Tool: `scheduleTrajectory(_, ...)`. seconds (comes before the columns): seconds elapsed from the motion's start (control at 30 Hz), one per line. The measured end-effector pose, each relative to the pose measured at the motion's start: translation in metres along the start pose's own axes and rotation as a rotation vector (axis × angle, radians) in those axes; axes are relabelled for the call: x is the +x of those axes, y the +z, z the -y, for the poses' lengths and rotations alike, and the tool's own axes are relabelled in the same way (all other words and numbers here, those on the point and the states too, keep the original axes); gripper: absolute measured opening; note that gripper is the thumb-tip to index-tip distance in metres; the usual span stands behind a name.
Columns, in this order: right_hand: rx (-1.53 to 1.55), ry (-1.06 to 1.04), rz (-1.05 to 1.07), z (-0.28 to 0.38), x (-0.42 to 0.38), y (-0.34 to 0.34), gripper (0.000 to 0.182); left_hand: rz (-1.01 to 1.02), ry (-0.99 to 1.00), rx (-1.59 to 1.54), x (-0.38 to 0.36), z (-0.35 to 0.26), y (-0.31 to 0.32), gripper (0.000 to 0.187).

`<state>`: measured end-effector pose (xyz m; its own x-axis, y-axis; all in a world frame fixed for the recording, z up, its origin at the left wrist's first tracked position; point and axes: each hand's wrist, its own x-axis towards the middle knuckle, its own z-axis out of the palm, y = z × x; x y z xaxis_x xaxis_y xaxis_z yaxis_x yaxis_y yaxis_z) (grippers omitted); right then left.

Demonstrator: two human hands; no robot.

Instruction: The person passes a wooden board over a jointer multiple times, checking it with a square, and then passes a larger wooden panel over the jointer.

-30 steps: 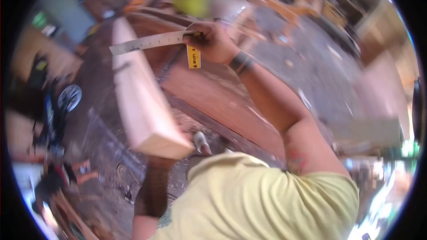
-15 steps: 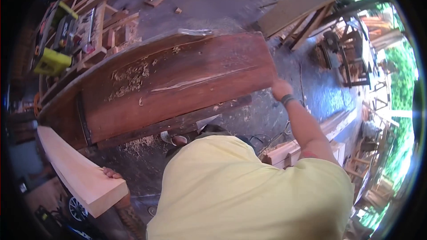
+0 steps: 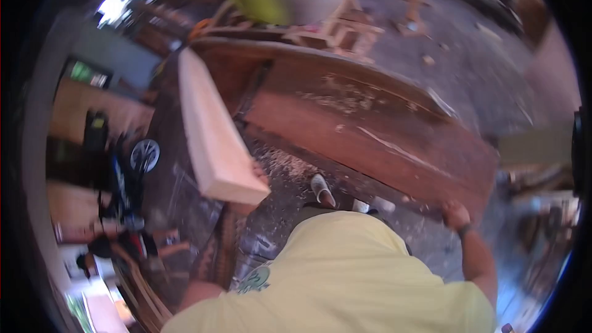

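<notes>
A thick, pale wooden plank (image 3: 213,129) slants upward on the left, its near end facing me. My left hand (image 3: 259,172) grips it near that end; only the fingertips show at its right side. The plank's far end overlaps the left end of a reddish-brown workbench (image 3: 425,148). At the near edge of this bench, close to its right end, my right hand (image 3: 456,214) is closed with curled fingers against the wood. Some blur hides the exact finger placement there.
Wood shavings (image 3: 345,95) lie on the bench, with more on the floor below it. A person (image 3: 126,246) is at the lower left, near a wheeled vehicle (image 3: 145,155). Wooden frames (image 3: 345,31) stand behind the bench. My shoe (image 3: 320,190) shows beneath me.
The view has swung left, so the bench and plank appear farther right. My left hand still holds the plank. My right hand has shifted inward along the bench's near edge from its corner.
</notes>
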<state>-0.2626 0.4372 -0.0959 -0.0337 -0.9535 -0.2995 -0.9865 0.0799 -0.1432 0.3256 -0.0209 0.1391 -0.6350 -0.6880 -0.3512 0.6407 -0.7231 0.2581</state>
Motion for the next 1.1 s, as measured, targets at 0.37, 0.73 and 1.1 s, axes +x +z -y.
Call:
scheduleTrajectory(0.37, 0.135, -0.175, -0.164, 0.091, 0.087, -0.063, 0.051, 0.003, 0.018, -0.158, -0.006, 0.007, 0.003, 0.058)
scheduleTrajectory(0.73, 1.623, -0.076, 0.621, 0.334, 0.278, -0.19, 0.048, 0.255, 0.053, -0.446, 0.004, 0.085, -0.062, 0.055)
scheduleTrajectory(1.1, 1.616, -0.198, 1.206, 0.454, 0.377, -0.267, 0.035, 0.374, 0.099, -0.489, -0.029, 0.11, -0.057, 0.084)
